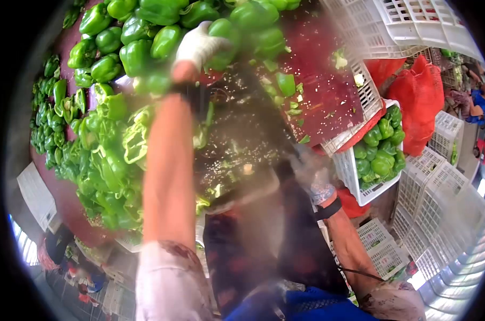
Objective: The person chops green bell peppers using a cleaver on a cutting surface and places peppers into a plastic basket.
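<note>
On the red worktop [328,88], well beyond its near edge, the nearer, left hand [198,47] is curved beside a green bell pepper [222,29] at its right, grip unclear; by the near right corner, the right hand's [313,174] finger state cannot be told.

1 head-worn camera, near table [333,88], facing forward, down.

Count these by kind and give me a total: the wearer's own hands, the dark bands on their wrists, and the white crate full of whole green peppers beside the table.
Hands: 2, left hand and right hand
Dark wristbands: 2, left band and right band
White pepper-filled crate: 1
Total: 5
</note>
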Motion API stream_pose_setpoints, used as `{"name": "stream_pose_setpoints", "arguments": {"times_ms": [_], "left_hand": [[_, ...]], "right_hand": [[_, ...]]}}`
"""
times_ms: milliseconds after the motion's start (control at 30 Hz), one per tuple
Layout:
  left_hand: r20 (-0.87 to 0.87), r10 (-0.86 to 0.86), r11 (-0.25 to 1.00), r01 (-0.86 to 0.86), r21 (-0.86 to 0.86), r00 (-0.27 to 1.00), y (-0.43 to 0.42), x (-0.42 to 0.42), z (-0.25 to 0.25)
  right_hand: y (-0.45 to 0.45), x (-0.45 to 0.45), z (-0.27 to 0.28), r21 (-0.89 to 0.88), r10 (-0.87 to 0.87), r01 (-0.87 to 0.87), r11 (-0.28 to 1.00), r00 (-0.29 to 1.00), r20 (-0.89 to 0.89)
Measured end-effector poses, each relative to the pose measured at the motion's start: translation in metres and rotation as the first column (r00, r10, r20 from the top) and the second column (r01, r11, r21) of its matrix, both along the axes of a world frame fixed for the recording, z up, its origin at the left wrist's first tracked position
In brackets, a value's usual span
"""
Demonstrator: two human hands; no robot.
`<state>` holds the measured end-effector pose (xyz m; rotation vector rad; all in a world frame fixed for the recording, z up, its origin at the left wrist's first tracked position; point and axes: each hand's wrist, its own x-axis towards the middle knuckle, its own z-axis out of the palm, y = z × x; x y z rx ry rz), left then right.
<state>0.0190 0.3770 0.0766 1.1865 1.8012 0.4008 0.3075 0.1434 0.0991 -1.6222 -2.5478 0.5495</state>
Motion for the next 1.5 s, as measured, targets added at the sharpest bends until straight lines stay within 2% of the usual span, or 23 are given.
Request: {"name": "stream_pose_setpoints", "arguments": {"times_ms": [33,67,133,200,267,400,467,567,633,700,800,867,933,967,1000,1033,1067,1133,1200,1267,1300,1400,1500], "left_hand": [[0.157,0.159,0.987,-0.158,-0.018,0.975,-0.018,-0.002,0.013],[0.095,0.212,0.976,-0.215,0.025,0.973,-0.034,0.002,0.007],[0.353,0.38,0.91,-0.413,0.019,0.855,-0.1,0.018,0.008],[0.285,0.489,0.854,-0.52,0.038,0.824,-0.151,0.057,0.012],[0.053,0.517,0.856,-0.517,-0.005,0.855,-0.185,0.081,-0.01],[0.061,0.59,0.798,-0.593,0.108,0.805,-0.206,0.099,-0.018],[-0.04,0.558,0.825,-0.55,0.13,0.829,-0.205,0.102,-0.027],[-0.084,0.562,0.824,-0.549,0.141,0.823,-0.203,0.101,-0.033],[-0.069,0.575,0.815,-0.565,0.127,0.815,-0.198,0.098,-0.021],[-0.045,0.584,0.81,-0.578,0.098,0.811,-0.197,0.096,0.001],[-0.214,0.462,0.887,-0.449,0.109,0.861,-0.233,0.086,-0.032],[0.043,0.649,0.76,-0.65,0.021,0.76,-0.235,0.081,-0.016],[0.031,0.726,0.686,-0.727,0.022,0.686,-0.246,0.069,-0.028],[-0.022,0.721,0.693,-0.721,0.017,0.693,-0.252,0.062,-0.039],[0.031,0.698,0.712,-0.698,0.083,0.716,-0.264,0.053,-0.051],[0.237,0.788,0.598,-0.797,-0.08,0.568,-0.26,0.047,-0.029],[0.407,0.839,0.485,-0.835,-0.26,0.361,-0.255,0.047,-0.004],[0.253,0.703,0.659,-0.742,0.121,0.665,-0.281,0.053,-0.053],[0.262,0.768,0.596,-0.802,0.043,0.584,-0.261,0.073,-0.028],[0.341,0.78,0.591,-0.797,-0.124,0.525,-0.265,0.054,-0.002],[0.367,0.749,0.642,-0.741,-0.196,0.552,-0.27,0.035,0.001],[0.442,0.651,0.703,-0.71,-0.043,0.617,-0.325,-0.009,0.028],[0.379,0.791,0.526,-0.85,-0.018,0.481,-0.36,-0.068,0.035]], "right_hand": [[0.002,-0.006,0.006,0.015,-0.081,0.082,0.997,0.995,-0.063],[0.007,-0.008,0.01,0.053,-0.095,0.099,0.994,0.994,-0.061],[0.001,-0.018,0.029,0.1,-0.08,0.082,0.992,0.996,-0.026],[0.006,-0.027,0.035,0.175,0.0,-0.015,0.984,0.996,0.084],[0.014,-0.036,0.029,0.189,0.075,-0.105,0.976,0.984,0.161],[0.019,-0.045,0.009,0.012,0.126,-0.128,0.992,0.988,0.093],[0.02,-0.04,0.004,0.09,0.05,-0.05,0.995,0.999,0.001],[0.031,-0.046,0.051,0.196,0.031,-0.017,0.98,0.997,-0.069],[0.023,-0.066,0.049,0.049,0.179,-0.2,0.979,0.945,0.274],[0.005,-0.083,-0.002,0.01,0.211,-0.223,0.975,0.935,0.284],[-0.051,-0.092,-0.076,-0.084,0.107,-0.091,0.992,0.971,0.212],[-0.05,-0.075,-0.082,-0.034,0.154,-0.15,0.988,0.96,0.235],[-0.033,-0.057,-0.07,0.155,0.278,-0.316,0.936,0.934,0.225],[-0.018,-0.056,-0.042,0.17,0.231,-0.227,0.959,0.973,-0.003],[-0.018,-0.053,-0.028,0.185,0.2,-0.191,0.964,0.979,-0.032],[-0.014,-0.051,-0.016,0.206,0.172,-0.156,0.966,0.983,-0.062],[-0.012,-0.051,-0.019,0.226,0.142,-0.156,0.962,0.987,0.078],[-0.014,-0.05,-0.03,0.21,0.08,-0.152,0.966,0.945,0.316],[-0.024,-0.033,-0.062,-0.017,0.126,-0.136,0.991,0.862,0.491],[-0.044,-0.035,-0.049,-0.14,-0.031,0.072,0.987,0.961,0.274],[-0.048,-0.047,-0.041,-0.028,0.125,-0.125,0.992,0.886,0.446],[-0.079,-0.085,0.018,0.002,0.259,-0.282,0.959,0.882,0.393],[-0.104,-0.106,-0.033,0.139,0.423,-0.444,0.885,0.892,0.158]]}}
